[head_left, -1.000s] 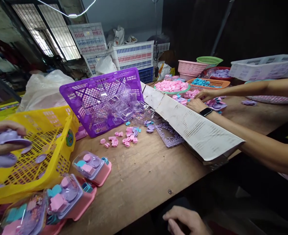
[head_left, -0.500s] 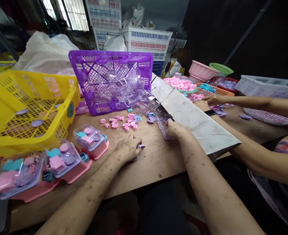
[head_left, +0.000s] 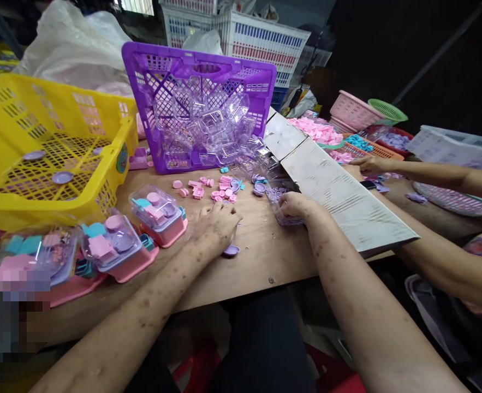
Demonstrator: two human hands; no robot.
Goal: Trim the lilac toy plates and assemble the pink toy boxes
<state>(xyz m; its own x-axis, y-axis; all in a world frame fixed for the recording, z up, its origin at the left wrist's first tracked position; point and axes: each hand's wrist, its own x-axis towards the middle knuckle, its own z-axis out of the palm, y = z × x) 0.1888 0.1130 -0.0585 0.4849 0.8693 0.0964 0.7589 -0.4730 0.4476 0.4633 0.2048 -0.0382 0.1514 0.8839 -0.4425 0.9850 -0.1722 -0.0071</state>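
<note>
My left hand is palm down low over the wooden table, fingers apart and reaching towards small pink and purple toy pieces. A purple toy dish lies on the table just behind its wrist side. My right hand dips into a clear plastic tray of small purple pieces. Its fingers are pinched together, and whatever lies between them is hidden. To the left stand several packed toy boxes with clear covers, pink bases, and pink, blue and purple pieces inside.
A purple basket tipped on its side holds clear plastic covers. On the left is a yellow crate with a few purple dishes. A white board slants along the right; beyond it are a co-worker's arms and baskets of parts.
My left hand has moved forward over the loose pieces, and the purple dish that was under its fingers now lies behind it. My right hand has reached into the tray. The view has tilted down.
</note>
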